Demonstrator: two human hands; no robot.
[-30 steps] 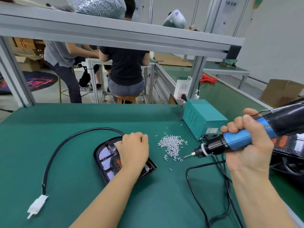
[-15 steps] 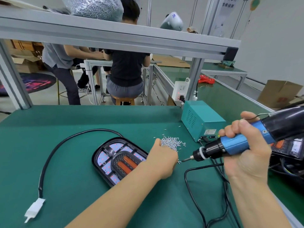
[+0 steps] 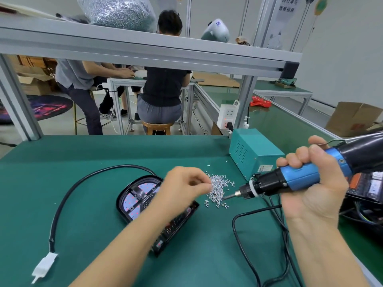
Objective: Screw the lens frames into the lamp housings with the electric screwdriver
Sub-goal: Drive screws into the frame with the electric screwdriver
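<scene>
Lamp [image 3: 136, 198] lies on the green bench [image 3: 83, 154], cable trailing left; left hand [image 3: 184, 186] curls at the screw pile [image 3: 218, 188], seemingly picking one, pinch unclear; right hand [image 3: 310, 183] grips the screwdriver [image 3: 290, 180], bit aimed at the pile to load it

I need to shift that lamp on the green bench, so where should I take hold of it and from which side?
Grip the lamp by its rounded black rim at the far-left end, coming from the left with the left hand. That end is bare, while the forearm covers the near-right end, and the screw pile and electric screwdriver crowd the right.
</scene>
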